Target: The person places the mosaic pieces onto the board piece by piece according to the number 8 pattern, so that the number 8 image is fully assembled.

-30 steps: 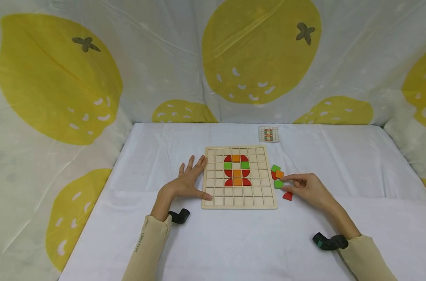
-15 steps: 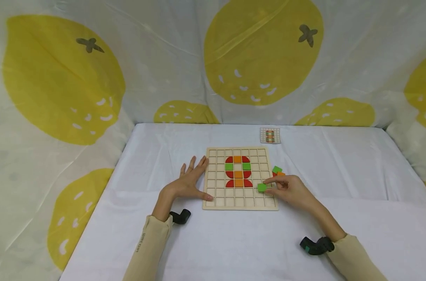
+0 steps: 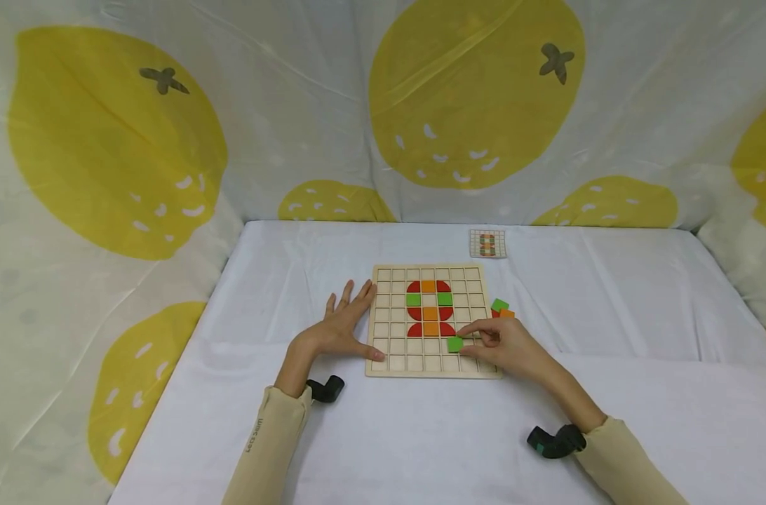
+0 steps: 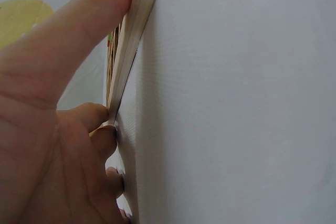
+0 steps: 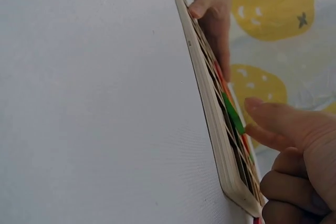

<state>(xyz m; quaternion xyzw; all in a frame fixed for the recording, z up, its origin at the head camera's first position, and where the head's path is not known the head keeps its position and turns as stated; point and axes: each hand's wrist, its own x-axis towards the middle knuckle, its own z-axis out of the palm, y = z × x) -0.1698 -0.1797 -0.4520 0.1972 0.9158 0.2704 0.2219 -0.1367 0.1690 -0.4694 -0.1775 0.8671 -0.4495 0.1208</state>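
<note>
A wooden grid board (image 3: 398, 363) lies on the white table, bearing a pattern of red rounded pieces (image 3: 414, 330), orange squares (image 3: 430, 313) and green squares (image 3: 445, 299). My left hand (image 3: 332, 330) rests at its left edge, fingers spread, with the thumb over the near left corner. In the left wrist view, that thumb (image 4: 79, 30) lies on the board's rim. My right hand (image 3: 509, 345) pinches a green square tile (image 3: 455, 344) by its right side, between thumb and index finger. The tile is low over the board, just nearer than the lowest red piece on the right.
Beside the board's right edge, a loose green tile (image 3: 499, 304) and an orange tile (image 3: 507, 313) lie by a red piece, partly hidden by my right hand. A small pattern card (image 3: 487, 244) lies behind the board. A lemon-printed cloth (image 3: 478, 105) hangs at the back.
My right hand has picked the green tile from the loose pieces and carried it left over the board. My left hand keeps its place at the board's edge.
</note>
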